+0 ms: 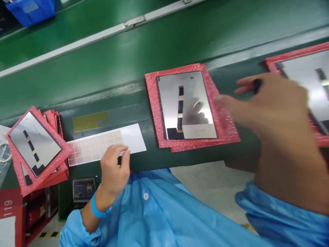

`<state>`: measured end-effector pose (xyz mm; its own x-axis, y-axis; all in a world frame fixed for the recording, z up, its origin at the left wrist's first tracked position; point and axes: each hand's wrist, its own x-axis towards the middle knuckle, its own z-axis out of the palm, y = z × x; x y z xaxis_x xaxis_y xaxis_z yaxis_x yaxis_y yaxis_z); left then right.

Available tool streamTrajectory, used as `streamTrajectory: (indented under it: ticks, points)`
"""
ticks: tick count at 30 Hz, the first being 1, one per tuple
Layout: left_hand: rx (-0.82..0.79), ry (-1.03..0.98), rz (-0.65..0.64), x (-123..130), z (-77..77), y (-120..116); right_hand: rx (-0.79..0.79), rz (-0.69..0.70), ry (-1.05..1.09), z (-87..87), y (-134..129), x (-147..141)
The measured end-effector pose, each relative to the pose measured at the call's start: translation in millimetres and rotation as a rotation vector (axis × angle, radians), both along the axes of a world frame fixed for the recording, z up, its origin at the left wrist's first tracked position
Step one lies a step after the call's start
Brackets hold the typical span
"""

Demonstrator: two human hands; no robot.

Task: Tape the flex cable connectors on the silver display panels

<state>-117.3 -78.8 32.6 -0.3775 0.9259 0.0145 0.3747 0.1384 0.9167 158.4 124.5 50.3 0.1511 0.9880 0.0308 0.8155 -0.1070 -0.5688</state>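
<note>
Over the sticker sheet, my left hand has its thumb and forefinger pinched together; what they hold, if anything, is too small to name. A silvery display panel with a black strip lies on pink bubble wrap in the middle. My right hand is blurred by motion, fingers apart and nothing seen between them, with a dark band on one finger. Its thumb is at the wrap's right edge. A second panel on pink wrap lies at the far right, partly behind that hand.
At the left is a stack of wrapped panels, the top panel tilted. A yellow label is on the green bench. A blue bin stands at the upper left. Below the bench are a red cabinet and a green crate.
</note>
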Motion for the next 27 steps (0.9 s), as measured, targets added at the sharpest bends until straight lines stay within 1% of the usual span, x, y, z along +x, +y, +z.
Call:
streamTrajectory:
  ticks: [1,2,3,4,5,6,7,8,10,12,14,16,17,19,20,22,24,25,27]
  points:
    - [-0.002,-0.011,-0.024,5.8,3.1,0.2,0.112,-0.073,0.164,9.6,-16.9,-18.5]
    - [-0.003,-0.033,-0.056,12.1,6.8,1.7,0.130,-0.064,0.405,17.8,-35.2,-40.3]
    - [-0.006,-0.064,-0.094,17.7,10.8,4.4,0.098,0.048,0.716,24.1,-53.5,-64.1]
    - [-0.011,-0.097,-0.133,21.8,14.9,7.8,-0.004,0.179,1.024,27.9,-70.5,-88.5]
    - [-0.017,-0.123,-0.159,23.6,18.9,11.2,-0.123,0.260,1.241,29.2,-84.9,-111.8]
    - [-0.024,-0.136,-0.169,23.0,22.5,14.1,-0.172,0.324,1.397,28.2,-95.8,-132.7]
    - [-0.033,-0.133,-0.163,19.9,25.8,16.1,-0.199,0.376,1.503,25.4,-103.0,-150.0]
    - [-0.040,-0.115,-0.143,14.8,28.5,17.2,-0.204,0.410,1.561,21.4,-106.4,-163.4]
    - [-0.042,-0.064,-0.083,0.7,32.0,17.1,-0.153,0.480,1.546,11.9,-104.0,-178.0]
    - [-0.033,-0.030,-0.035,-15.3,32.4,16.8,-0.107,0.563,1.395,3.6,-92.8,-181.3]
    - [-0.021,0.009,-0.011,-31.0,28.9,20.1,-0.116,0.671,1.206,-2.7,-76.8,-181.0]
    - [0.007,0.101,-0.025,-47.0,20.6,29.5,-0.157,0.729,1.109,-9.2,-58.5,-183.7]
    - [0.031,0.177,-0.037,-55.3,14.4,36.3,-0.165,0.721,1.106,-13.4,-49.2,-187.0]
    - [0.071,0.379,-0.035,-71.6,-1.3,51.9,-0.133,0.628,1.143,-25.1,-31.8,-196.7]
    - [0.067,0.485,-0.027,-78.9,-10.3,59.2,-0.116,0.570,1.158,-32.4,-24.4,-202.0]
    - [0.003,0.652,-0.025,-89.5,-27.6,70.2,-0.115,0.501,1.150,-47.9,-14.0,-211.0]
    - [-0.062,0.736,-0.047,-93.9,-40.7,74.4,-0.138,0.485,1.112,-61.6,-10.2,-215.8]
    - [-0.072,0.751,-0.058,-94.3,-45.0,74.4,-0.143,0.485,1.094,-66.6,-10.3,-216.6]
    - [-0.061,0.748,-0.066,-92.9,-48.7,72.1,-0.125,0.478,1.059,-72.4,-12.9,-216.0]
